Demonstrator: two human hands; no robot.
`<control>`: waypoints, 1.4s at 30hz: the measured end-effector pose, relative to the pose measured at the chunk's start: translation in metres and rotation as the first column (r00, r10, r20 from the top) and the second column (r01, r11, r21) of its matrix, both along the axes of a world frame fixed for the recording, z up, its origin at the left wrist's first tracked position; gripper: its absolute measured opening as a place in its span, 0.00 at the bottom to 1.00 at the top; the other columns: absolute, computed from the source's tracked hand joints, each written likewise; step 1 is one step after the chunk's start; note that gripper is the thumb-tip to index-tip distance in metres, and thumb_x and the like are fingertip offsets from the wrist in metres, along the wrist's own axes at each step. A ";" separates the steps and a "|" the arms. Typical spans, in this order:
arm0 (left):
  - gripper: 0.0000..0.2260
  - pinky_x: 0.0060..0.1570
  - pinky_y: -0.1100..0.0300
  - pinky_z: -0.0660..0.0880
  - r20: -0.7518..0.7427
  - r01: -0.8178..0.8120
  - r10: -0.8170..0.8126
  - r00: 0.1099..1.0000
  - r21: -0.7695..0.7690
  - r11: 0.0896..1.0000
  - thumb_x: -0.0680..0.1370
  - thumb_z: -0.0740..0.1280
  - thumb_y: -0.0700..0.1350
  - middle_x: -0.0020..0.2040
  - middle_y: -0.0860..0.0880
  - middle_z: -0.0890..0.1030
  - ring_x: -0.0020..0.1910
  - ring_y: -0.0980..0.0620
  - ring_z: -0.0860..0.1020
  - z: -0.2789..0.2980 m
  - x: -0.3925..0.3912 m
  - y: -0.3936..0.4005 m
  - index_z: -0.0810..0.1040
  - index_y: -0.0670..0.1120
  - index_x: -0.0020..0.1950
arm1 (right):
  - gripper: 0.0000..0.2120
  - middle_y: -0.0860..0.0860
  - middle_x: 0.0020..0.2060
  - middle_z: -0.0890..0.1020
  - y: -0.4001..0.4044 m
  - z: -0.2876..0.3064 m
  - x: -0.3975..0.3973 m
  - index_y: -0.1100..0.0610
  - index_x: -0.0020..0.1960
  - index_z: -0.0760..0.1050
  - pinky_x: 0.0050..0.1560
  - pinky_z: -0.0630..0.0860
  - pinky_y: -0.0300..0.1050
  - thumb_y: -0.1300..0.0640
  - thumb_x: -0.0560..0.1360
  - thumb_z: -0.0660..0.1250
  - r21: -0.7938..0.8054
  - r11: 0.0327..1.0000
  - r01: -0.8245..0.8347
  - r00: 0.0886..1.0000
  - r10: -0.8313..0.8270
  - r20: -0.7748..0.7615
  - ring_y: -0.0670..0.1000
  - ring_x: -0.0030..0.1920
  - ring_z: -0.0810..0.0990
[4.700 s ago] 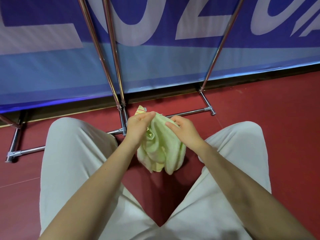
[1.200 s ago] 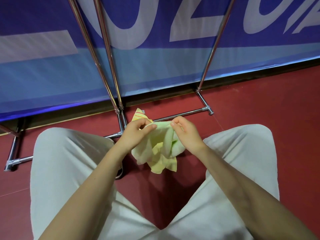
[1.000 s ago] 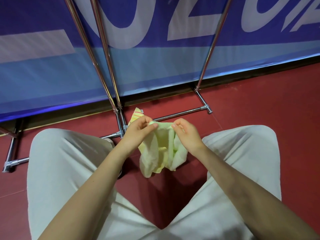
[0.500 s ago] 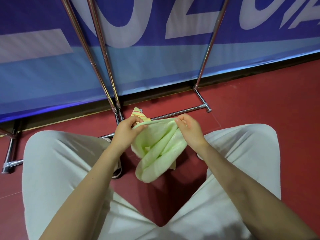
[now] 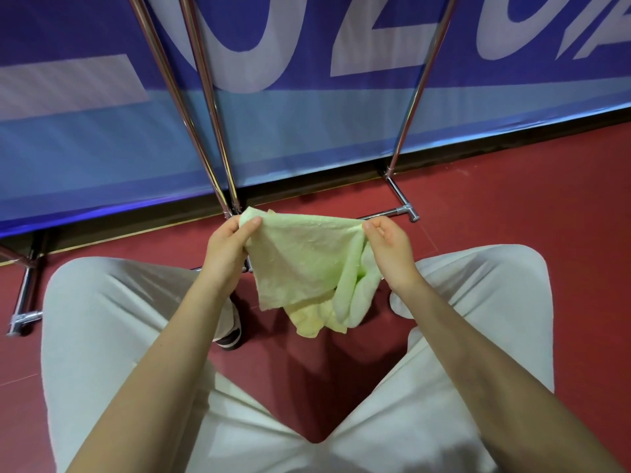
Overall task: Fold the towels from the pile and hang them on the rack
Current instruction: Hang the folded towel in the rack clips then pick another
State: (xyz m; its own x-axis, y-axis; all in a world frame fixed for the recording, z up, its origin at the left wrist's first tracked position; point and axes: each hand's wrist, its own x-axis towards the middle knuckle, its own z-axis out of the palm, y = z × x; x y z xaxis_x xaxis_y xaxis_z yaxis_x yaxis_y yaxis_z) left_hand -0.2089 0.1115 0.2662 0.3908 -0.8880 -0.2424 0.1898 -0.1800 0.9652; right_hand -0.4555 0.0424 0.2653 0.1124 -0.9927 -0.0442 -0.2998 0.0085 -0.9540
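A person seated above a red floor [image 5: 512, 233] looks down at both bare hands, which hold 1 pale green towel [image 5: 304, 264] in the air between 2 knees in light trousers [image 5: 112, 319]. The left hand [image 5: 227, 249] has a narrow grip, thumb against fingers, pinching the towel's top left corner. The right hand [image 5: 389, 249] pinches the top right corner the same way. The top edge runs nearly straight and level from one hand to the other, so the towel's long axis lies left to right, across the body. Below that edge the cloth hangs down. The left part hangs as a flat sheet, while the right part is bunched into thick rolls under the right hand, with a yellowish flap lowest of all. It looks opened out, not yet folded.

The rack [image 5: 205, 107] stands just beyond the hands, in front of a blue and white banner [image 5: 307, 131]. Its chrome poles rise out of view at the top, 2 close together above the left hand and 1 further right, and its base bars rest on the floor. The hanging rail itself is not visible. The towel therefore lies near the poles but below wherever it must hang. The left hand is nearer the paired poles. No pile of towels is in view.
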 end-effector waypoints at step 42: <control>0.10 0.52 0.52 0.76 -0.172 -0.142 0.125 0.977 -0.090 0.986 0.82 0.62 0.42 0.48 0.41 0.83 0.48 0.46 0.80 0.005 -0.080 -0.004 0.84 0.48 0.49 | 0.10 0.50 0.42 0.83 0.014 0.024 0.063 0.58 0.53 0.83 0.47 0.78 0.35 0.67 0.75 0.67 -0.002 0.959 -0.284 0.948 0.281 0.150 0.42 0.39 0.82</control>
